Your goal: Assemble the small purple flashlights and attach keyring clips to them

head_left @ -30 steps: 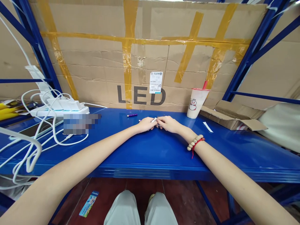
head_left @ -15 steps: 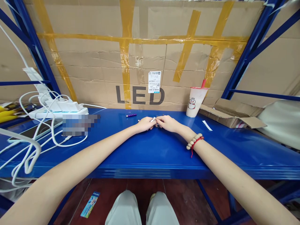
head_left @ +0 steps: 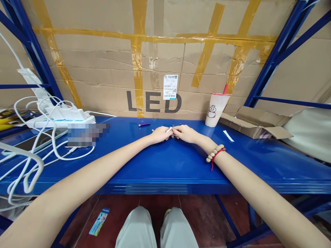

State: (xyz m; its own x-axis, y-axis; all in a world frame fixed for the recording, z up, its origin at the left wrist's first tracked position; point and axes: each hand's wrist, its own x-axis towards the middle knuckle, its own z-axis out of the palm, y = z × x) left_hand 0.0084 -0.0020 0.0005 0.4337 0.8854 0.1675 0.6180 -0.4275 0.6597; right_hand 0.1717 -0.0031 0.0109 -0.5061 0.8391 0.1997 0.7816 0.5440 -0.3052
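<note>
A large sheet of cardboard (head_left: 108, 75), taped and printed "LED", stands upright along the back of the blue counter (head_left: 165, 165). On the counter's right side lies an open, flattish box (head_left: 256, 119); on the left sit a white power strip (head_left: 62, 120) tangled with cables and, in front of it, a phone (head_left: 42, 139). A cup (head_left: 216, 112) with a red straw stands upright just left of the box. Near the middle, the two hands meet over the counter. The left hand (head_left: 160, 135) is closed around a small silvery piece; the right hand (head_left: 186, 133), fingers curled, meets it at the tips, but what it grips is hidden. A white strip (head_left: 228, 135) lies in front of the cup. A purple tube (head_left: 144, 125) lies behind and left of the hands. The silvery piece (head_left: 169, 129) pokes out between them, too small to identify.
</note>
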